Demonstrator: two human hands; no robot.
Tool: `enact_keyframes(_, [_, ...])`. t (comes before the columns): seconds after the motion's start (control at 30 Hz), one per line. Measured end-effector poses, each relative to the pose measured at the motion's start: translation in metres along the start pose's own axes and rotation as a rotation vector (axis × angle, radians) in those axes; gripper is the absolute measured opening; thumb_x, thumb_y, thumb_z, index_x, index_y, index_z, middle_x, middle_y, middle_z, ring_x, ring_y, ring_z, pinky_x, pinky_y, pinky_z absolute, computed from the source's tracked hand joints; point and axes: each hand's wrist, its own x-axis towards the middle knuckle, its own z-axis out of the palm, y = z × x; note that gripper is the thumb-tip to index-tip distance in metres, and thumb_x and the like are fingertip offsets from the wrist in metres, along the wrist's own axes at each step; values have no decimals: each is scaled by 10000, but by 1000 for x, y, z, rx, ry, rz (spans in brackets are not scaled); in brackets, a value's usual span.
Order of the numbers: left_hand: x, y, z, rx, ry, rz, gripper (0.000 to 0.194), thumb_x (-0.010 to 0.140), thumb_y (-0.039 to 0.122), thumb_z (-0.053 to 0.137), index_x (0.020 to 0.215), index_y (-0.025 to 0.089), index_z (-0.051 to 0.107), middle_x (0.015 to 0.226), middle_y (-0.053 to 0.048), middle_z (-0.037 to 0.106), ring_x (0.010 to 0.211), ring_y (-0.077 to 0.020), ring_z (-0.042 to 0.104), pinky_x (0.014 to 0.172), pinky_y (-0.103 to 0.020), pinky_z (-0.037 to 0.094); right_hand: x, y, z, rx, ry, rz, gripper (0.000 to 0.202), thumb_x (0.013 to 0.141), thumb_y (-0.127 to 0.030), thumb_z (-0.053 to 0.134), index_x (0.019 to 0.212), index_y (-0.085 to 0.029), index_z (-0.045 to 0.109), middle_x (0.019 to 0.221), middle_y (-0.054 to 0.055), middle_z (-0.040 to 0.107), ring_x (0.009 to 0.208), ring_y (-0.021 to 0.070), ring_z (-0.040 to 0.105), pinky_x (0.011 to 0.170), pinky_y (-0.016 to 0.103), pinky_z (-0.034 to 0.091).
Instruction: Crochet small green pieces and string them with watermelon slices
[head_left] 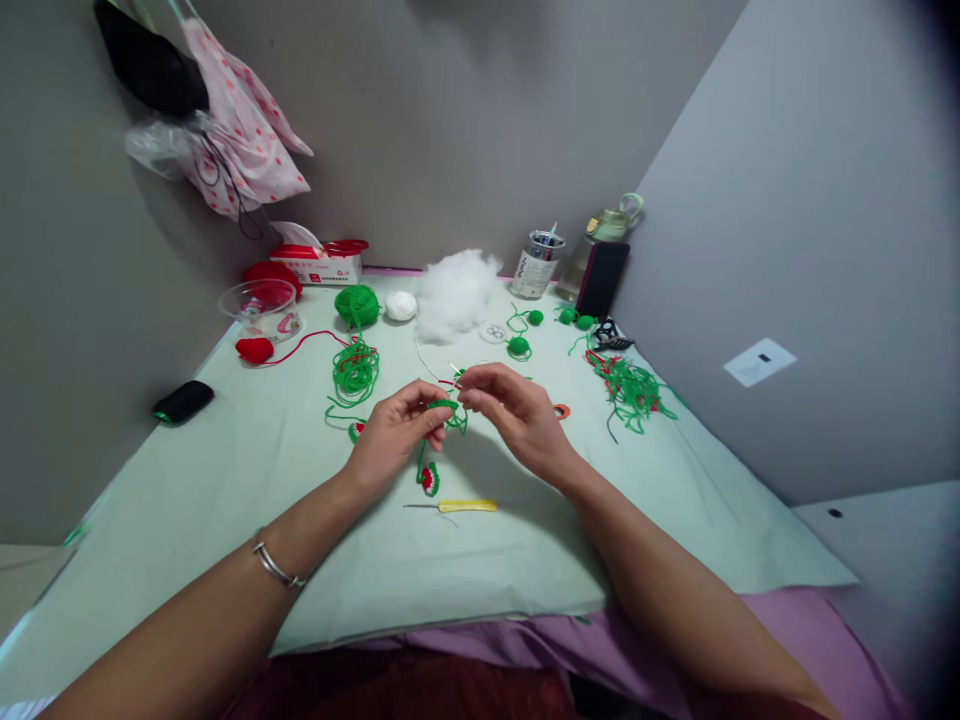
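Near the middle of the table, my left hand [397,430] pinches a small green crocheted piece [442,405] between thumb and fingers. Just right of it, my right hand [517,415] is closed, thumb and fingertips together, beside a thin pale strand or needle too small to make out. Green yarn hangs below the fingers. A small red, white and green piece [430,479] lies under my left hand, with a similar one [358,430] partly behind that hand. Nearer me lies a crochet hook with a yellow handle [467,506].
White stuffing [457,295], a green yarn ball [357,306] and a white ball [401,306] sit at the back. Tangled green yarn [637,392] lies right. A can [537,265], phone [603,280] and bottle [577,262] stand back right; a clear tub [270,315] stands left.
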Motion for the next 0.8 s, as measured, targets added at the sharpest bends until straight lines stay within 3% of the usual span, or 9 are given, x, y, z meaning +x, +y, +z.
enact_keyframes(0.13, [2,-1,-1,-87,3,-13,191,793,313,794,896,188,695,754,18,680,654,-125,660,692,-278,555,3,-2,-11,85,13,69,223,971,-241,603,1192,-223,627,782,-10,670,730,133,653,684,282,537])
enact_keyframes(0.3, [2,-4,-1,-134,-21,-20,216,797,334,803,958,201,748,853,0,712,733,-140,697,810,-312,571,6,-3,-21,-149,16,-39,83,935,-169,654,903,-215,715,844,16,678,767,139,620,687,291,477])
enact_keyframes(0.4, [2,-3,-2,-127,-33,-8,193,811,338,790,951,210,754,868,4,705,749,-140,692,825,-315,561,6,-2,-23,-241,41,-103,122,928,-136,664,933,-228,743,881,29,659,828,158,606,714,306,462])
enact_keyframes(0.8, [1,0,-2,-56,-58,26,129,855,316,731,942,222,749,913,4,670,787,-138,629,825,-302,510,6,0,-24,-340,12,-113,155,947,-138,636,953,-249,744,855,17,624,792,150,581,697,295,453])
